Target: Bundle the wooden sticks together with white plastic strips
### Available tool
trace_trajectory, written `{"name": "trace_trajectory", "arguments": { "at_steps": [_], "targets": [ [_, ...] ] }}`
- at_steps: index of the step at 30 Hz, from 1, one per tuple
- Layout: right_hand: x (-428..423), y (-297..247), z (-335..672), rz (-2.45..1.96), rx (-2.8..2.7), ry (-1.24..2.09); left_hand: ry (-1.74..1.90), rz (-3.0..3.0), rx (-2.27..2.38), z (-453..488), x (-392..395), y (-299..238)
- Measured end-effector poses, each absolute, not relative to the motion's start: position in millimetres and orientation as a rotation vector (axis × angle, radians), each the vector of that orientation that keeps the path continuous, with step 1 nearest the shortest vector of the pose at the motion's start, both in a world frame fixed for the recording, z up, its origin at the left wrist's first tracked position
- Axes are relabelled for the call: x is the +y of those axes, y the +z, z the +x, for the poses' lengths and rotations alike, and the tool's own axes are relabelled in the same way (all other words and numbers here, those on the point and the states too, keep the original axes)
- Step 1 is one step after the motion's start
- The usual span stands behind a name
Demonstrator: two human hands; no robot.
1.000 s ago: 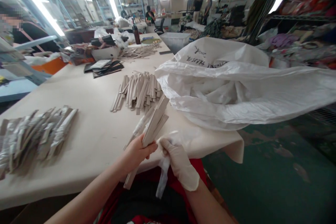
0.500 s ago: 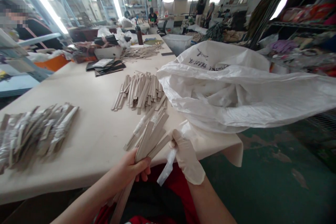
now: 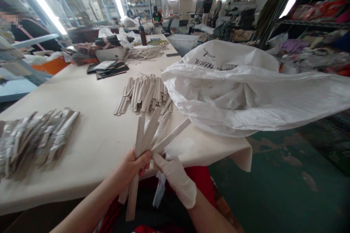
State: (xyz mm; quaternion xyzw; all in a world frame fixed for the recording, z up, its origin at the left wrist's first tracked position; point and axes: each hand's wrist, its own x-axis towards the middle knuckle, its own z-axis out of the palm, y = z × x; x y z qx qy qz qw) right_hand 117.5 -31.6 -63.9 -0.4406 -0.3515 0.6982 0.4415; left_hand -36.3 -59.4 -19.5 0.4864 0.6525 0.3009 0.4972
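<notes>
My left hand [image 3: 138, 162], bare, is closed around several flat beige strips [image 3: 147, 131] that fan out above and below the fist. One strip [image 3: 175, 134] angles off to the upper right. My right hand [image 3: 175, 176], in a pale glove, has its thumb and fingers pinched by the base of that strip, next to my left thumb. A piece of clear plastic [image 3: 159, 191] dangles from the right hand. Its fingertips are partly hidden, so I cannot tell whether they grip the strip too. Beyond the hands, a pile of similar strips [image 3: 144, 93] lies on the table [image 3: 95, 116].
Plastic-wrapped strip bundles [image 3: 41, 138] lie at the table's left. A big white sack [image 3: 218, 113] with handwriting spreads over the right edge. Farther back are dark flat pieces [image 3: 112, 71], a bottle [image 3: 142, 34] and a grey bin [image 3: 183, 43]. Other people are in the background.
My right hand has moved left and down, in against my left hand, the plastic still hanging from it. The strips have fanned wider, one now sticking out to the upper right.
</notes>
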Motion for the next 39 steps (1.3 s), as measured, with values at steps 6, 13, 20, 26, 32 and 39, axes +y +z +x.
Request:
{"name": "trace_trajectory", "arguments": {
  "at_steps": [6, 13, 20, 26, 32, 39],
  "targets": [
    [-18, -58, 128, -0.938, -0.439, 1.66, 0.664, 1.128, 1.692, -43, -65, -23],
    [-39, -68, 85, -0.889, -0.449, 1.816, 0.764, 1.335, 1.683, -37, -55, -35],
    [-8, -66, 130, -0.648, -0.145, 1.981, 0.782, 1.415, 1.949, -71, -5, -38],
    [-2, -68, 144, -0.608, -0.185, 1.975, 0.787, 1.399, 1.924, -69, -17, -25],
    [-8, -65, 135, -0.713, -0.263, 1.923, 0.588, 1.347, 1.587, -13, -43, -21],
    [-15, -68, 141, -0.852, -0.374, 1.747, 0.522, 1.371, 1.55, 1, -37, -22]
  ]
}}
